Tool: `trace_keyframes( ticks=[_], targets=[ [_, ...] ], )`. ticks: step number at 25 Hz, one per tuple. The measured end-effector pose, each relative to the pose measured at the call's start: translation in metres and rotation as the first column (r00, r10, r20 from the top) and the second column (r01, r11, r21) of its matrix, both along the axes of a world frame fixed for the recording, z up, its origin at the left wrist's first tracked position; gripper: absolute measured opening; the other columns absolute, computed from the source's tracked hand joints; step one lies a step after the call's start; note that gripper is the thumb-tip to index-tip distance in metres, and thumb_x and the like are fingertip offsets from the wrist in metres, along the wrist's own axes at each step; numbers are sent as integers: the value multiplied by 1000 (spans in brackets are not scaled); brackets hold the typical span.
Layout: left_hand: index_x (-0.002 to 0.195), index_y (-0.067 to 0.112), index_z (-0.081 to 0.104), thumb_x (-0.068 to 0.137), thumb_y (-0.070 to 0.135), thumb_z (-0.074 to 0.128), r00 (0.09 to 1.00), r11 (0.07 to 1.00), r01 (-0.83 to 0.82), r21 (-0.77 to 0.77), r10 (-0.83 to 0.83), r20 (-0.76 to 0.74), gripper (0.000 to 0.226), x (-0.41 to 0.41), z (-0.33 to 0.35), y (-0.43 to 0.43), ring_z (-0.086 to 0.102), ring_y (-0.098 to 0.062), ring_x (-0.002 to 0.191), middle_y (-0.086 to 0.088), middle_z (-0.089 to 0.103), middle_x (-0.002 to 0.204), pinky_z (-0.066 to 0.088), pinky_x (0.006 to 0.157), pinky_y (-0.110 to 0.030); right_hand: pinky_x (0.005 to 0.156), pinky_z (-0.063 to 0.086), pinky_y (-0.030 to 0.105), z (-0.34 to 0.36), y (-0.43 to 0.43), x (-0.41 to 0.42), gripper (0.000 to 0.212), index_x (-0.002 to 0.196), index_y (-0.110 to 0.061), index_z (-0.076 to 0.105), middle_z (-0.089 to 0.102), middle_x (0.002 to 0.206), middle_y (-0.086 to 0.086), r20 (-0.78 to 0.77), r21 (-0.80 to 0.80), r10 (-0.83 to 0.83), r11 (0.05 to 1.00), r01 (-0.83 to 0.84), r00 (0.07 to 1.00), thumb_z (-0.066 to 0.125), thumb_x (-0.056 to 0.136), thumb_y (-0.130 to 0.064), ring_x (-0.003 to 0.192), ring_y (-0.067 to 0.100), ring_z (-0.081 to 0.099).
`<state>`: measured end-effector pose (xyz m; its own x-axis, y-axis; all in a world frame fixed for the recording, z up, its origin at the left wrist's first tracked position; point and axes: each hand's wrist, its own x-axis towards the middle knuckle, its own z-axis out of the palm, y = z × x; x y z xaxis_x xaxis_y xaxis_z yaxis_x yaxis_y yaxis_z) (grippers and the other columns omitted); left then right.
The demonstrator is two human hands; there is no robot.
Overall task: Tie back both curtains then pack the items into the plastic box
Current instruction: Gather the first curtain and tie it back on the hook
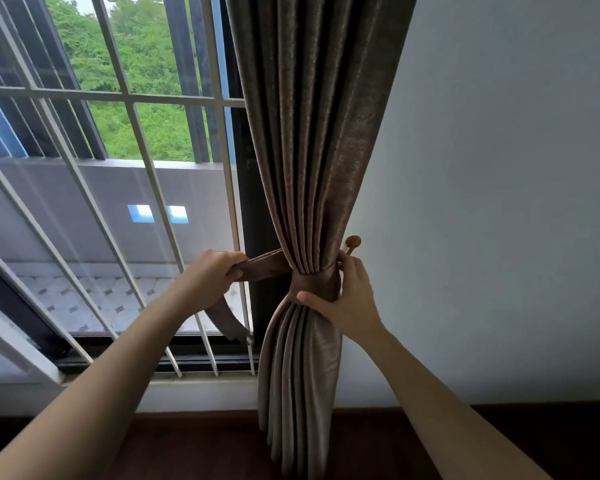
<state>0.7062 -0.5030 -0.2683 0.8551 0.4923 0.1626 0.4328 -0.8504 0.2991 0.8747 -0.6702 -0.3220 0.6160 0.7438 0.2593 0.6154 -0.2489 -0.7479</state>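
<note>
A brown curtain (312, 140) hangs at the window's right side, gathered into a bunch at mid-height. A matching brown tieback strap (267, 268) wraps around the bunch. My left hand (210, 275) grips the strap's free length left of the curtain, and the strap's loose end (227, 322) dangles below that hand. My right hand (349, 299) clasps the wrapped bunch from the right, thumb across the front. Just above my right hand a round wooden wall hook (352, 243) sticks out of the wall. The plastic box and the other curtain are out of view.
White window bars (132, 98) cover the glass to the left, with a balcony and trees beyond. A plain white wall (499, 202) fills the right. A dark wooden surface (194, 445) lies below the sill.
</note>
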Motion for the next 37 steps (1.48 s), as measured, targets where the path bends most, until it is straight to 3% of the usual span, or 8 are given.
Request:
trace_keyframes(
  ticks=[7, 11, 15, 20, 26, 30, 33, 37],
  targets=[
    [111, 9, 61, 93, 3, 48, 990, 997, 46, -66, -55, -132, 23, -1, 0, -4, 52, -9, 69, -3, 60, 86, 38, 56, -13, 93, 40, 26, 31, 19, 13, 58, 137, -14, 37, 58, 129, 8, -138, -44, 98, 994, -104, 986, 64, 86, -21, 118, 27, 54],
    [98, 9, 67, 90, 14, 59, 994, 996, 71, -52, -75, -75, 13, -8, 1, -5, 57, -12, 71, 1, 62, 80, 41, 60, -14, 94, 40, 28, 37, 17, 25, 62, 140, -17, 31, 54, 131, 6, -265, -172, 180, 958, -230, 947, 63, 86, -18, 122, 24, 51],
    [92, 18, 67, 89, 22, 58, 974, 967, 214, -136, -223, -48, 10, -3, -14, -43, 54, -1, 69, 14, 56, 77, 37, 61, -7, 80, 49, 28, 22, 7, 23, 59, 117, -12, 50, 56, 111, 5, 3, -3, 12, 1000, -12, 1000, 80, 69, -29, 97, 21, 58],
    [87, 9, 67, 88, 21, 60, 944, 924, 325, -202, -305, 122, 14, 32, -30, -72, 46, -5, 85, 5, 43, 106, 37, 77, -4, 63, 41, 16, 30, -8, 26, 27, 100, -20, 54, 63, 94, -4, -216, -51, 68, 995, -80, 974, 64, 78, -8, 85, 15, 62],
    [98, 15, 65, 81, 21, 42, 942, 849, 322, -420, -241, 235, 30, 61, -29, -69, 39, -8, 115, 5, 38, 130, 31, 98, -20, 92, 41, 25, 28, -31, 40, 89, 138, -39, 23, 48, 126, -2, -348, -144, 353, 895, -422, 868, 66, 67, -7, 121, 15, 46],
    [101, 17, 66, 90, 11, 44, 957, 962, 192, -195, -139, 253, 25, 72, -35, -65, 53, -16, 101, 0, 53, 117, 45, 91, -29, 93, 48, 31, 17, -26, 34, 91, 145, -33, 18, 61, 114, -4, -181, -155, 313, 927, -341, 932, 75, 75, -26, 102, 13, 59],
    [90, 13, 64, 89, 19, 54, 929, 992, 114, -54, -87, 359, 12, 74, -45, -70, 57, -21, 73, -2, 59, 93, 53, 67, -41, 66, 54, 39, 14, -15, 37, 65, 137, -22, 31, 67, 88, 12, 149, -162, 186, 973, -162, 971, 57, 78, -12, 70, 26, 62],
    [93, 13, 58, 86, 26, 58, 907, 976, -32, 215, -62, 417, 15, 79, -48, -87, 61, -22, 57, -2, 64, 73, 48, 42, -31, 58, 49, 43, 17, -8, 56, 44, 123, -13, 35, 64, 81, 17, 117, -168, 271, 953, -250, 955, 39, 82, 4, 63, 28, 58]
  ],
)
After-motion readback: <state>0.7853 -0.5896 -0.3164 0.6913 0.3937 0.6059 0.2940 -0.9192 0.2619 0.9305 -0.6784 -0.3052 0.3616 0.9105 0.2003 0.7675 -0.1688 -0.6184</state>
